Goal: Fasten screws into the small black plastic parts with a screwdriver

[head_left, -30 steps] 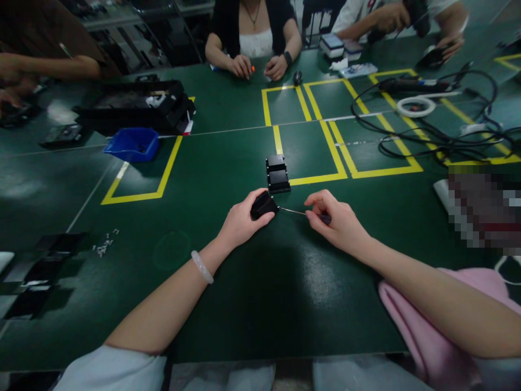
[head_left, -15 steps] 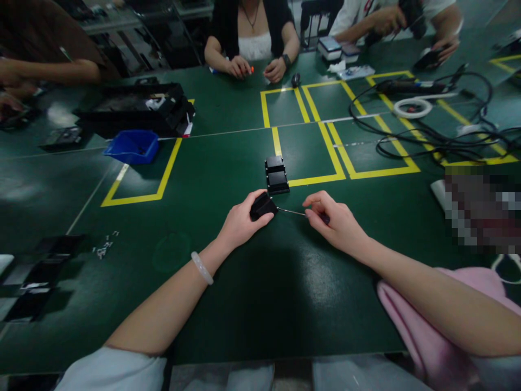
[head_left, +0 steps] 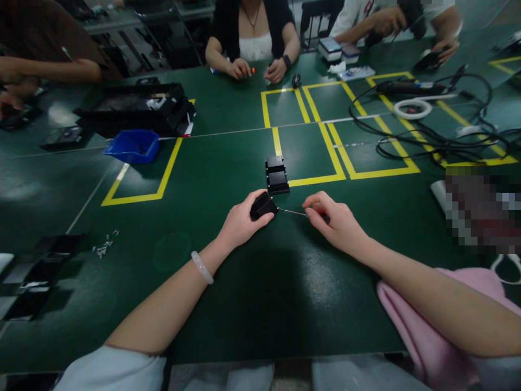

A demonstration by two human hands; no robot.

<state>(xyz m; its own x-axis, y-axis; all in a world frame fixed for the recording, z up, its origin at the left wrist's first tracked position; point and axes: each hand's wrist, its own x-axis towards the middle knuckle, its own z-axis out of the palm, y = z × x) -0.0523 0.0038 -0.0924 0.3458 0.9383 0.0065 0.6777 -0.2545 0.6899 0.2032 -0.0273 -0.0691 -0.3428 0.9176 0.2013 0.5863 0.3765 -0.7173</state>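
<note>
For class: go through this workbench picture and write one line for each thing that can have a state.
Left hand: curled around the black block
Black block: held
Right hand: holding the thin-shafted tool
Thin-shafted tool: tip at the block's edge
Small metallic pieces: loose, scattered
Blue tray: open-topped
White ring: lying flat
Pink cloth: crumpled

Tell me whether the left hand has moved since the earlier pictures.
No. Judged against the yellow tape on the table, the left hand, holding a black block, shows no visible shift in any direction.
</note>
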